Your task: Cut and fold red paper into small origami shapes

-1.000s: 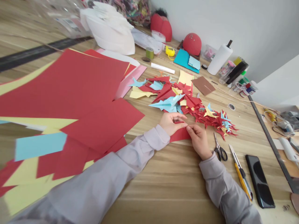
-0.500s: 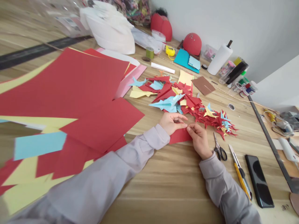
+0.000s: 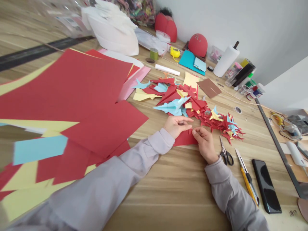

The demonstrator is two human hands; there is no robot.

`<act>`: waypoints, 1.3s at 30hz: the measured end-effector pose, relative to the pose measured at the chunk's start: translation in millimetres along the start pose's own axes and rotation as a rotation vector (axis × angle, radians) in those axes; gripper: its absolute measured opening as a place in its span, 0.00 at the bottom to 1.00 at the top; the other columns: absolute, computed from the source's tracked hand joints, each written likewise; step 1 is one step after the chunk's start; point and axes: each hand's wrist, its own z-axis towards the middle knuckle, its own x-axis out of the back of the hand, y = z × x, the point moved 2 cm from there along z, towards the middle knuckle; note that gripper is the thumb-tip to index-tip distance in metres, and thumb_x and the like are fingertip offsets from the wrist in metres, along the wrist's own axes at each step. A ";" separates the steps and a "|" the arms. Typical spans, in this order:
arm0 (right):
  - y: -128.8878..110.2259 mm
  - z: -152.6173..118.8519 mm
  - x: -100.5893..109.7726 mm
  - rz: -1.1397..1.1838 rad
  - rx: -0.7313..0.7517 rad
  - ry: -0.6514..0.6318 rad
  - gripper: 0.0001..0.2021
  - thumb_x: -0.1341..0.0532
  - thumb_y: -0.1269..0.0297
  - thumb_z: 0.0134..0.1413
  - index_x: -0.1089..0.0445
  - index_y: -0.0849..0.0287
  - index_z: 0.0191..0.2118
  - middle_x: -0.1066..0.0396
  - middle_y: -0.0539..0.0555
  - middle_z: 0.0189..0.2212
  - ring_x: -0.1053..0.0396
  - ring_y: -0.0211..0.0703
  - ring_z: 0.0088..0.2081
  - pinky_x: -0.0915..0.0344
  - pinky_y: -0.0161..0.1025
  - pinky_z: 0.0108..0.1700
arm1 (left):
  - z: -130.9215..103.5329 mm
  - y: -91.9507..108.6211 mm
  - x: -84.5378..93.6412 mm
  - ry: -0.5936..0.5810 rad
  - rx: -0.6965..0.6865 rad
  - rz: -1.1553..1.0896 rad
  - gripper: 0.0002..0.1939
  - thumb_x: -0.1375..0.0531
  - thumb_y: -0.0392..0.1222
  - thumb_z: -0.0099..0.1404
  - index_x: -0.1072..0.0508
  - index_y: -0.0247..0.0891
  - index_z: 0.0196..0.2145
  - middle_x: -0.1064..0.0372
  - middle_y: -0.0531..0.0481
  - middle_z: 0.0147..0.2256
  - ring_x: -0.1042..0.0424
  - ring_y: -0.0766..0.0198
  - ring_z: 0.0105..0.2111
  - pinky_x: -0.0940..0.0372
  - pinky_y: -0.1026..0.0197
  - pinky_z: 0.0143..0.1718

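Note:
A small red sheet of paper [image 3: 184,139] lies on the table beneath and between my hands, partly covered by them. Over its upper edge, my left hand [image 3: 176,126] has its fingers stretched out, with a gap between them and the thumb. My right hand [image 3: 204,141] pinches thumb against fingers at the sheet's right side; exactly what part of the paper is in the pinch is hidden. Just beyond both hands is a heap of folded paper pieces [image 3: 197,108], red, blue and yellow, including a blue paper plane [image 3: 173,106].
Big red sheets [image 3: 91,83] and a blue strip [image 3: 39,149] lie at left. Scissors [image 3: 226,154], a yellow utility knife [image 3: 247,179] and a black phone [image 3: 266,186] lie at right. Behind are a yellow tape measure [image 3: 175,52], a white roll [image 3: 226,61] and a brown card [image 3: 209,88].
My left thumb has drawn slightly away from my right fingertips, and a little more gap shows between the hands. Everything else stays in place.

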 end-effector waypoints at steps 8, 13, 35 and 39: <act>-2.2 -0.4 0.2 -0.014 -0.032 0.066 0.15 0.38 0.51 0.49 0.31 0.59 0.26 0.36 0.46 0.19 0.43 0.35 0.23 0.46 0.32 0.25 | -0.5 3.3 1.9 0.048 -0.014 0.029 0.16 0.31 0.37 0.43 0.22 0.33 0.33 0.27 0.51 0.23 0.27 0.64 0.27 0.30 0.61 0.34; -1.9 1.1 1.0 0.025 -0.033 0.066 0.17 0.39 0.49 0.49 0.32 0.59 0.25 0.38 0.46 0.19 0.44 0.34 0.23 0.45 0.33 0.26 | 1.1 4.5 3.7 0.072 0.027 -0.061 0.19 0.29 0.38 0.38 0.22 0.33 0.32 0.28 0.53 0.22 0.28 0.65 0.26 0.29 0.60 0.35; 3.6 1.6 1.4 0.113 -0.071 0.072 0.16 0.37 0.48 0.48 0.31 0.59 0.27 0.33 0.47 0.19 0.36 0.36 0.21 0.36 0.34 0.23 | 2.7 7.3 6.3 0.043 -0.046 0.095 0.19 0.31 0.39 0.42 0.22 0.34 0.35 0.23 0.46 0.33 0.26 0.57 0.36 0.32 0.55 0.44; 6.9 1.3 1.2 0.123 -0.101 0.109 0.18 0.36 0.47 0.46 0.33 0.58 0.25 0.32 0.47 0.18 0.35 0.37 0.20 0.36 0.35 0.21 | 1.8 8.5 5.9 0.032 -0.067 0.149 0.15 0.31 0.38 0.42 0.22 0.34 0.31 0.24 0.46 0.32 0.26 0.55 0.39 0.33 0.55 0.47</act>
